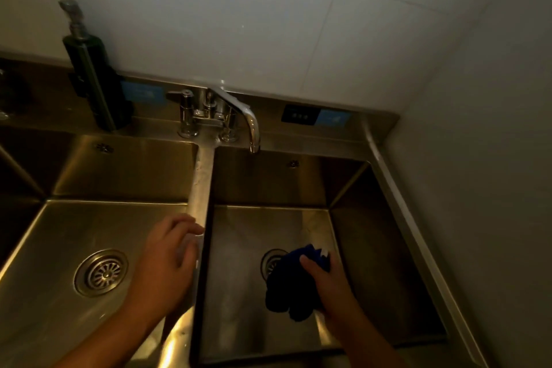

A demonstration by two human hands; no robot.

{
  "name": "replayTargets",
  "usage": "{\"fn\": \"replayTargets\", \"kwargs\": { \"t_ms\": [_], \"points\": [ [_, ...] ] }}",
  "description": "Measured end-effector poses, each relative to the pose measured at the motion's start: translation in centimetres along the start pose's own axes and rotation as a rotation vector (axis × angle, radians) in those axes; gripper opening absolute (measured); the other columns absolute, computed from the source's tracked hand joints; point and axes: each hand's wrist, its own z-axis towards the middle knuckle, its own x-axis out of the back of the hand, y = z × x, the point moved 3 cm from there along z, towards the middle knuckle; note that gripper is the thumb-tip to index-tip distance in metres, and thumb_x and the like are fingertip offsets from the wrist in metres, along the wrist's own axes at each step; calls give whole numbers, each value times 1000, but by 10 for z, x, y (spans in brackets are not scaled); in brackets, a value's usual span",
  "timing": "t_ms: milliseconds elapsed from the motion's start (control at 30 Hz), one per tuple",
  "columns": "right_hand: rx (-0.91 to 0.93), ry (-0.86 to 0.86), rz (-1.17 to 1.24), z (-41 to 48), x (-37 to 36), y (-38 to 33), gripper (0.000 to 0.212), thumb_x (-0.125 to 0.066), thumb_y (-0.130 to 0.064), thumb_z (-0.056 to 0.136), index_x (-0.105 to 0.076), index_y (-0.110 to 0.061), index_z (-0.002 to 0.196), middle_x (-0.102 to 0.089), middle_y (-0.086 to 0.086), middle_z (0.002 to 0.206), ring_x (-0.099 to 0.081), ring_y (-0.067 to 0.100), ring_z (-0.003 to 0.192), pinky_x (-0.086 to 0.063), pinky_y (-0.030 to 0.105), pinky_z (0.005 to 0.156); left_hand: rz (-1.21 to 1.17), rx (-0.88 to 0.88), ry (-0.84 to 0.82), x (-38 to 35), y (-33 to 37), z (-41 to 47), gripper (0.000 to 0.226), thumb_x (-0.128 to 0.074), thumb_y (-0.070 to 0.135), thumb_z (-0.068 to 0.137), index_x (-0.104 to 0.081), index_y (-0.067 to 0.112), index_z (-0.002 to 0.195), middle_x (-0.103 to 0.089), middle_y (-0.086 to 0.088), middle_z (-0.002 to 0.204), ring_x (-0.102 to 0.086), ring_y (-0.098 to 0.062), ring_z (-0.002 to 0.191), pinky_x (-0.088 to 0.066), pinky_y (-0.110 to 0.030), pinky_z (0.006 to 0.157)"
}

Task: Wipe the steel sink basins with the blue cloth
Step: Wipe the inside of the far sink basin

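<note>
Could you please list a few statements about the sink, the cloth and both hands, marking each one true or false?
1. The right hand grips the blue cloth inside the right basin. True.
2. The left hand holds a sponge in the left basin. False: it rests on the divider between the basins.
3. The faucet spout hangs over the left basin. False: its tip is over the right basin.
4. The blue cloth partly covers the right basin's drain. True.
5. The left basin's drain is covered by a plug. False: its strainer lies uncovered.
</note>
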Motion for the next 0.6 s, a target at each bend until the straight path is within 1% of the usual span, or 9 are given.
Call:
{"fn": "replayTargets", "kwargs": {
  "t_ms": [100, 167, 233, 300, 333, 400, 500, 567, 600],
  "points": [
    [-64, 10, -114, 26, 25, 12, 34, -69, -24, 86, -47, -18, 112, -59, 3, 105, -62, 27, 96, -54, 49, 88, 5, -53, -82, -32, 23, -2, 15, -52, 16, 90, -63, 26, 92, -51, 17, 105, -49, 2, 103, -39, -25, 91],
    [-119, -16, -222, 50, 40, 22, 37, -67, -25, 88, -41, -19, 114, -54, 0, 100, -58, 24, 95, -52, 41, 83, 0, -59, -137, -58, 31, 0, 16, -50, 18, 91, -63, 27, 92, -49, 21, 104, -48, 6, 104, -40, -17, 88],
    [-173, -79, -371, 77, 54, 33, 37, -68, -26, 88, -45, -13, 114, -56, 4, 105, -59, 21, 93, -50, 33, 77, -10, -60, -193, -90, 32, 4, 15, -50, 19, 89, -64, 24, 90, -52, 15, 101, -51, 4, 99, -42, -14, 84],
    [-245, -197, -546, 104, 65, 47, 30, -69, -25, 87, -55, -10, 108, -62, 7, 105, -62, 16, 89, -50, 28, 74, -2, -6, -274, -125, 25, 7, 12, -54, 19, 89, -64, 25, 91, -53, 12, 102, -52, 1, 98, -43, -17, 87],
    [-289, -259, -649, 116, 70, 53, 30, -69, -26, 86, -59, -9, 108, -64, 8, 108, -63, 15, 89, -50, 27, 76, 22, 34, -316, -143, 18, 8, 11, -55, 20, 90, -63, 28, 93, -52, 13, 104, -51, 1, 99, -42, -18, 89],
    [-363, -368, -896, 139, 82, 68, 45, -69, -34, 86, -58, -8, 121, -62, 8, 123, -60, 16, 102, -47, 22, 83, 90, 129, -402, -174, 2, 8, 12, -54, 24, 92, -59, 32, 99, -47, 15, 109, -49, 0, 102, -40, -16, 91],
    [-395, -410, -1103, 166, 100, 86, 62, -65, -39, 87, -47, -9, 137, -52, 7, 139, -53, 18, 121, -44, 23, 95, 200, 236, -480, -211, -25, 7, 16, -52, 26, 93, -58, 29, 108, -46, 9, 117, -49, -7, 109, -42, -25, 95],
    [-379, -313, -1179, 178, 110, 98, 77, -64, -39, 88, -25, -9, 147, -37, 13, 148, -44, 26, 130, -43, 31, 103, 291, 297, -514, -230, -45, 5, 23, -51, 26, 93, -56, 25, 115, -46, 1, 125, -48, -14, 114, -41, -29, 98],
    [-352, -258, -1263, 179, 113, 101, 84, -62, -39, 88, -11, -13, 150, -24, 17, 153, -36, 31, 135, -41, 37, 106, 337, 329, -526, -237, -54, 4, 27, -50, 27, 94, -54, 25, 120, -44, -1, 129, -46, -16, 118, -40, -31, 100]
  ]
}}
